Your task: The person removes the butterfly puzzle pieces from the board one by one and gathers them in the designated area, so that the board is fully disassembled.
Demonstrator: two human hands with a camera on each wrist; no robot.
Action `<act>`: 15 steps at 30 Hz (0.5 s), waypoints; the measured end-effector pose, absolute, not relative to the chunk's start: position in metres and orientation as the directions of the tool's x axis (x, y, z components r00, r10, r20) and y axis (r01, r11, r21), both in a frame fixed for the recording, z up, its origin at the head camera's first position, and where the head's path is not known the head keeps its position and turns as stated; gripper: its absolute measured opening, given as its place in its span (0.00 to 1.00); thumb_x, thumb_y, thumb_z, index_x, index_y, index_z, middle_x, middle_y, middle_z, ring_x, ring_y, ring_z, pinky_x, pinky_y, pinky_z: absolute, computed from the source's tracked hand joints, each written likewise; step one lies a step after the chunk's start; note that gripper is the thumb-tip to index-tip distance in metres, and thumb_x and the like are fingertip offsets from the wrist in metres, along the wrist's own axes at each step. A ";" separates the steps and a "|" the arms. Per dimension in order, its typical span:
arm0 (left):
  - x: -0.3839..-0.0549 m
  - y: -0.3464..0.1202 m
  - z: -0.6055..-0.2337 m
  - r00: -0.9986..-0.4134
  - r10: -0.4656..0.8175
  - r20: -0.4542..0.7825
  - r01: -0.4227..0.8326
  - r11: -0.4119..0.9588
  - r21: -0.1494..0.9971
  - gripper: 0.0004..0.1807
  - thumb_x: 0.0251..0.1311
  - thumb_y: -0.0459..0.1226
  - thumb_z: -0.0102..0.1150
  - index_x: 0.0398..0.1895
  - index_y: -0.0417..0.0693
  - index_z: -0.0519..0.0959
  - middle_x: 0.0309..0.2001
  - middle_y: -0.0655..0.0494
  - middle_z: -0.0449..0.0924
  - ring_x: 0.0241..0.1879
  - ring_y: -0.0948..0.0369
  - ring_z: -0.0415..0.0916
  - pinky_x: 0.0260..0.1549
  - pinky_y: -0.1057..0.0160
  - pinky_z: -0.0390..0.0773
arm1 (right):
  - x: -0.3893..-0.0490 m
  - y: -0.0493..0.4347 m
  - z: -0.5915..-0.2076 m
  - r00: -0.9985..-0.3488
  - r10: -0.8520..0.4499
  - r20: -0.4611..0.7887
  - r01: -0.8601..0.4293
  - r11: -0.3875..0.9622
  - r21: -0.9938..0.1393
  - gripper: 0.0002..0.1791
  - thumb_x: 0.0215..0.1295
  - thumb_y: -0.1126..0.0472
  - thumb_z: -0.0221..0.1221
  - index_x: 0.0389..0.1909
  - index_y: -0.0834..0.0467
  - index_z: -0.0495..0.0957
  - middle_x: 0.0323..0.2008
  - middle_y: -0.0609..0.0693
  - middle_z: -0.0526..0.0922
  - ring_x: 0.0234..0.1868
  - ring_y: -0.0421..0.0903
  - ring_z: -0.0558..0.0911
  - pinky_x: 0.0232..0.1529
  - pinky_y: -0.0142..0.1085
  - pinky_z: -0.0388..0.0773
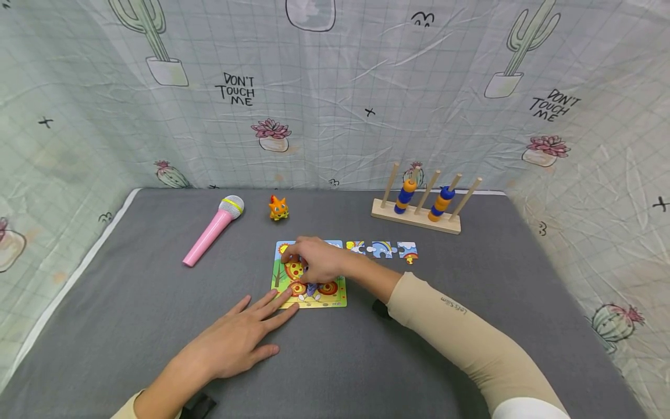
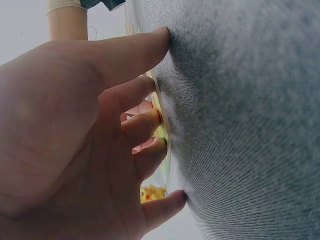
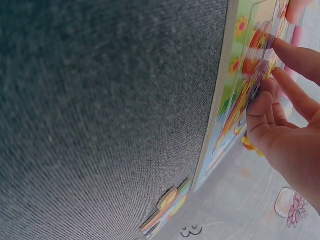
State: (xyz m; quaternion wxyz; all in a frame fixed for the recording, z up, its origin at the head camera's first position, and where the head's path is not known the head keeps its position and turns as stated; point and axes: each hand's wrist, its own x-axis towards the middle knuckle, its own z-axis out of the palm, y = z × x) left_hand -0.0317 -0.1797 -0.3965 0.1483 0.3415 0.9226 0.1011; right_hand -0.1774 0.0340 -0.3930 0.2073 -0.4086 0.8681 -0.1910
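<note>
A butterfly jigsaw puzzle board [image 1: 335,297] lies flat on the grey table. My right hand [image 1: 319,260] reaches over it from the right, and its thumb and forefinger grip a puzzle piece [image 1: 294,270] with a butterfly wing printed on it. In the right wrist view the fingertips [image 3: 276,45] stand right at the picture surface, and the other fingers curl in below. My left hand [image 1: 243,337] lies spread at the board's lower left corner. Its middle fingers touch the board's edge [image 2: 161,107], while the thumb [image 2: 145,50] rests on the cloth.
Three loose puzzle pieces [image 1: 381,249] line up right of the board. Farther back are a pink toy microphone [image 1: 208,235], a small orange toy figure [image 1: 278,208] and a wooden peg stand [image 1: 416,216] with blue and orange rings. A printed curtain [image 1: 324,105] encloses the table.
</note>
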 end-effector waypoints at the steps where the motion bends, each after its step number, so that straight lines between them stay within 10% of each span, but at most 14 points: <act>1: -0.032 -0.180 -0.397 -0.723 0.659 -0.206 0.599 0.747 0.289 0.40 0.71 0.52 0.62 0.83 0.61 0.59 0.86 0.59 0.45 0.82 0.49 0.54 0.68 0.29 0.65 | -0.177 0.034 -0.393 -0.582 -0.789 -0.198 -0.631 0.592 -0.502 0.25 0.64 0.63 0.70 0.63 0.53 0.81 0.47 0.51 0.79 0.41 0.42 0.75 0.45 0.33 0.73; 15: -0.030 -0.180 -0.397 -0.729 0.655 -0.200 0.592 0.749 0.296 0.40 0.70 0.52 0.63 0.83 0.61 0.60 0.86 0.61 0.44 0.82 0.49 0.54 0.68 0.29 0.64 | -0.175 0.034 -0.394 -0.592 -0.790 -0.159 -0.638 0.580 -0.506 0.24 0.63 0.65 0.70 0.60 0.52 0.82 0.45 0.51 0.79 0.40 0.42 0.74 0.43 0.32 0.72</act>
